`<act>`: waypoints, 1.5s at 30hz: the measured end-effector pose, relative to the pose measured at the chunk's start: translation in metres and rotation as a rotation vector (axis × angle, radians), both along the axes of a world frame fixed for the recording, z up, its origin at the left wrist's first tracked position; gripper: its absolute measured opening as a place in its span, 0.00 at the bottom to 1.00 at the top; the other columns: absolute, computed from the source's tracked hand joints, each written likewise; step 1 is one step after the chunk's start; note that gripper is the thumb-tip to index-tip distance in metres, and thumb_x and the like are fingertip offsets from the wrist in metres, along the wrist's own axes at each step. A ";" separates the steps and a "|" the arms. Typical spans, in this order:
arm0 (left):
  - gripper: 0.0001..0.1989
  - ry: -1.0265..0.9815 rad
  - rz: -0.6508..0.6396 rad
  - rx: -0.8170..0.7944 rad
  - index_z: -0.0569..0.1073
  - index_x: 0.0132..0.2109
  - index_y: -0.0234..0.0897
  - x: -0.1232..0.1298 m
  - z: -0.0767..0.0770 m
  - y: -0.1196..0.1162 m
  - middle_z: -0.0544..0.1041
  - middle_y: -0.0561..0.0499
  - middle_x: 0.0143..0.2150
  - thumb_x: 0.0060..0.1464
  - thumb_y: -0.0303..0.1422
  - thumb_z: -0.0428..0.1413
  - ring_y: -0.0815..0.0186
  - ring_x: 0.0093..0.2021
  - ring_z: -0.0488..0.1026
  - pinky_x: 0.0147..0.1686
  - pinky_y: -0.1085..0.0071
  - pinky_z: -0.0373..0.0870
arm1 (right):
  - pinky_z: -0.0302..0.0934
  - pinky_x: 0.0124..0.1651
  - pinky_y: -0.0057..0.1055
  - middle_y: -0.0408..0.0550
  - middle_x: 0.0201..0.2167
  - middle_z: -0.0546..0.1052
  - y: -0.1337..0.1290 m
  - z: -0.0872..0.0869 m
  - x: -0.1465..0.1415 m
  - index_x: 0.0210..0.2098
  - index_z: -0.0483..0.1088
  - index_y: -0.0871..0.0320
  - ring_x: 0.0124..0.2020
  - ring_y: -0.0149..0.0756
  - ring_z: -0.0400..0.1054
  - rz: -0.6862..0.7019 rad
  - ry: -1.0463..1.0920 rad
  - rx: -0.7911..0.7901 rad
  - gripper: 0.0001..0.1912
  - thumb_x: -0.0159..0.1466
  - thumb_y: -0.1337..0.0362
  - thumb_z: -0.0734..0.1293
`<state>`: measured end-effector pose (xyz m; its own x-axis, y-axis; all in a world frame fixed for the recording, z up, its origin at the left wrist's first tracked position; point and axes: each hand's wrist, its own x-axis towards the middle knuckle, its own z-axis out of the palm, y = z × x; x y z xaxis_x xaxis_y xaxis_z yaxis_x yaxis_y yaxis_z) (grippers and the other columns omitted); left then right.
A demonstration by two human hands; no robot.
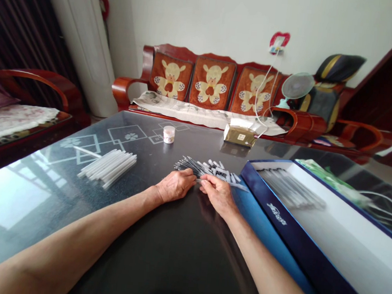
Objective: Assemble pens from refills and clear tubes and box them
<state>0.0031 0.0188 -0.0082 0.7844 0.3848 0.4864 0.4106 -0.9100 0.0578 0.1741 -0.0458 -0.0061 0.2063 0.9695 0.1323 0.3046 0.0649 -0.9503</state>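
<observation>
My left hand [177,185] is closed at the near edge of a pile of thin dark refills [194,164]. Close beside it, my right hand [216,193] has its thumb and fingers pinched together. Something small and pale shows between the two hands, too small to name. Whitish caps or short tubes [218,168] lie just beyond my right hand. To the left, a stack of white tubes [109,166] rests on the dark glossy table [171,255]. An open blue box [269,214] on the right holds a row of greyish clear tubes [292,188].
A small pink-and-white cup [168,134] and a tissue box [240,135] stand toward the table's far side. Green packaging [331,178] and a white cable [385,202] lie beyond the blue box. A wooden sofa [127,92] and a small fan [297,86] are behind.
</observation>
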 end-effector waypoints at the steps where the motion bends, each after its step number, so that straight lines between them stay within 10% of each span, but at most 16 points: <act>1: 0.20 0.005 0.003 0.007 0.71 0.35 0.33 0.000 0.000 0.000 0.69 0.48 0.32 0.68 0.34 0.37 0.68 0.31 0.68 0.32 0.74 0.70 | 0.70 0.37 0.31 0.43 0.26 0.78 0.000 0.001 0.000 0.37 0.75 0.58 0.32 0.37 0.76 0.002 -0.001 -0.016 0.12 0.57 0.60 0.65; 13: 0.21 0.027 0.011 -0.029 0.73 0.36 0.32 0.000 0.001 0.001 0.69 0.48 0.32 0.67 0.34 0.39 0.68 0.32 0.69 0.32 0.74 0.70 | 0.70 0.36 0.29 0.44 0.27 0.77 0.010 -0.003 0.006 0.39 0.75 0.60 0.30 0.34 0.75 0.087 0.023 -0.061 0.11 0.58 0.63 0.65; 22: 0.14 -0.132 -0.004 -0.056 0.72 0.48 0.34 -0.001 -0.003 0.002 0.72 0.47 0.37 0.65 0.34 0.46 0.66 0.37 0.72 0.38 0.71 0.73 | 0.66 0.44 0.31 0.48 0.35 0.78 -0.004 -0.007 -0.004 0.36 0.74 0.57 0.37 0.35 0.73 -0.017 -0.455 0.443 0.06 0.59 0.67 0.65; 29: 0.22 -0.254 -0.060 -0.068 0.61 0.62 0.37 -0.003 -0.008 0.008 0.71 0.44 0.49 0.63 0.31 0.49 0.63 0.47 0.73 0.48 0.67 0.73 | 0.65 0.46 0.33 0.52 0.36 0.78 0.002 0.007 -0.007 0.38 0.72 0.60 0.39 0.38 0.72 0.052 -0.650 0.297 0.07 0.62 0.70 0.63; 36: 0.11 -0.328 -0.018 -0.097 0.72 0.49 0.36 -0.004 -0.007 0.008 0.73 0.46 0.41 0.62 0.34 0.50 0.66 0.39 0.74 0.41 0.70 0.74 | 0.63 0.46 0.32 0.50 0.35 0.76 0.005 0.038 0.001 0.36 0.75 0.58 0.39 0.36 0.71 0.202 -0.821 0.241 0.09 0.59 0.74 0.65; 45: 0.15 -0.270 -0.085 -0.135 0.75 0.48 0.34 -0.002 -0.003 0.009 0.76 0.44 0.39 0.64 0.31 0.45 0.65 0.39 0.74 0.40 0.70 0.74 | 0.65 0.44 0.33 0.48 0.35 0.79 0.004 0.021 0.016 0.38 0.77 0.55 0.36 0.35 0.72 0.161 -0.667 0.345 0.10 0.60 0.70 0.66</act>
